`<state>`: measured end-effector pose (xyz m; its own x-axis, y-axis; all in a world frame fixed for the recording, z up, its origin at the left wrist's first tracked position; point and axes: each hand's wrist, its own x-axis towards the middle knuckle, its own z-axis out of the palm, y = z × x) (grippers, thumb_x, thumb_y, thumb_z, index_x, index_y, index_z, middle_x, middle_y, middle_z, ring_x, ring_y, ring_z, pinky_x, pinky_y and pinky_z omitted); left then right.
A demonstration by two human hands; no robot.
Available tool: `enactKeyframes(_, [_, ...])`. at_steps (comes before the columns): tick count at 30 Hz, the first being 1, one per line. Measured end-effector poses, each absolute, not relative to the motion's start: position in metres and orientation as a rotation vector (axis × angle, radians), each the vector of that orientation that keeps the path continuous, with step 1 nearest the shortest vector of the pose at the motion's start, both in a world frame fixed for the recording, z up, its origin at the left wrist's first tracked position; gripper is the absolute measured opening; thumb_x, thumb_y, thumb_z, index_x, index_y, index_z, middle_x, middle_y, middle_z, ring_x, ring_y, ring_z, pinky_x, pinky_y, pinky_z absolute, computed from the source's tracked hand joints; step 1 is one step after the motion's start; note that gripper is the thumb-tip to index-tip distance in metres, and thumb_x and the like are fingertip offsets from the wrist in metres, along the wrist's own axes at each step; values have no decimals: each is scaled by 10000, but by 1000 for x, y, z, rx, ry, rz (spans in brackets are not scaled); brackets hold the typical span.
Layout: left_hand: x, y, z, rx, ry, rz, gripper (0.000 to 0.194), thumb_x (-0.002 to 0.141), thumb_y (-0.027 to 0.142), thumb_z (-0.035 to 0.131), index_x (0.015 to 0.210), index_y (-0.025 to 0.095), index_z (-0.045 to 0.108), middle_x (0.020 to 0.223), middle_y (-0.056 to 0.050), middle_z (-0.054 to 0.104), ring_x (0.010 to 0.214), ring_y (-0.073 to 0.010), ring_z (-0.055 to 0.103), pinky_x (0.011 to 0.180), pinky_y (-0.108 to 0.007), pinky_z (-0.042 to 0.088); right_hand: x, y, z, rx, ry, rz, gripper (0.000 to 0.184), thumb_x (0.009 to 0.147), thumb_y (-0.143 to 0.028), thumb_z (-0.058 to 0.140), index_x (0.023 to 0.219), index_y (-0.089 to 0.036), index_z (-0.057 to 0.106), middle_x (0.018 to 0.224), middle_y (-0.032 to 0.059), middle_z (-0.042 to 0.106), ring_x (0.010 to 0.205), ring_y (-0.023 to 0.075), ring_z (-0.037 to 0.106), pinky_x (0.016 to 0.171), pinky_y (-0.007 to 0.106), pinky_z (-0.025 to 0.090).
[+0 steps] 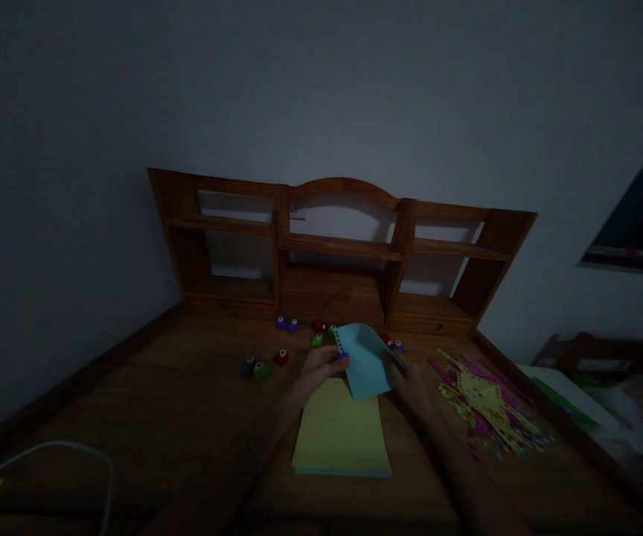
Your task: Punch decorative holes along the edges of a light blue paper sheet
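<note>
Above a stack of yellow paper point(344, 435), a light blue sheet of paper point(367, 365) is held up, its upper part curving over. A row of small marks or holes runs along its left edge. My left hand point(320, 368) is closed around a small purple craft punch point(342, 356) at that edge. On the other side, my right hand point(409, 381) is closed at the sheet's right edge. A dark slim strip shows by its fingers; I cannot tell what it is.
Small punches stand about the wooden desk: red point(281, 357), green point(262, 370) and purple point(293, 325) ones. Yellow and pink paper strips point(481, 394) lie heaped at right. A wooden shelf unit point(338, 246) lines the back. A white cable point(70, 444) curves at lower left.
</note>
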<state>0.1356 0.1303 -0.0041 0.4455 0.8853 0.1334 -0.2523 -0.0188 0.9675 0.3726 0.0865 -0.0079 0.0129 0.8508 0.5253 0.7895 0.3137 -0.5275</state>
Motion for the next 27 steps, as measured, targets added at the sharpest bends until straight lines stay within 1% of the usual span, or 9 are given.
enactKeyframes(4, [138,132,-5,1280,683,1058,361,599,350,811,886,164,697,960,-113,694,866,-248,638,800,-362,496,375,90,-12,-1437,-1764,87,382,889,-362,413,1080,-154,670,706,67,688,615,213,643,551,254,442])
enactKeyframes(8, [142,134,-8,1284,709,1206,403,614,347,804,944,159,669,966,-100,689,870,-225,637,787,-332,491,377,93,-16,-1416,-1744,113,392,886,-372,411,1104,-157,657,839,82,712,670,222,656,590,267,467])
enactKeyframes(11, [144,133,-7,1295,714,1225,424,652,373,777,994,156,650,985,-99,688,876,-223,638,762,-318,493,378,94,-18,-1427,-1718,113,407,892,-369,395,1135,-151,639,882,88,710,662,219,650,579,265,467])
enactKeyframes(18, [138,122,8,1291,754,1154,394,701,417,730,996,164,672,1093,-123,661,952,-262,621,787,-335,484,381,95,-18,-1484,-1711,36,403,899,-361,386,1119,-146,647,837,98,708,701,243,654,597,275,466])
enactKeyframes(23, [135,115,13,1290,742,1120,418,747,466,671,1055,183,655,1099,-130,655,959,-264,617,752,-331,482,378,89,-10,-1494,-1690,30,408,916,-368,384,1145,-146,639,881,109,710,715,250,666,592,266,451])
enactKeyframes(27, [135,116,11,1314,698,1088,402,736,448,687,1031,176,664,1094,-129,655,950,-255,619,774,-336,480,378,89,-11,-1529,-1665,40,413,909,-370,401,1153,-136,638,816,113,710,658,242,658,559,263,438])
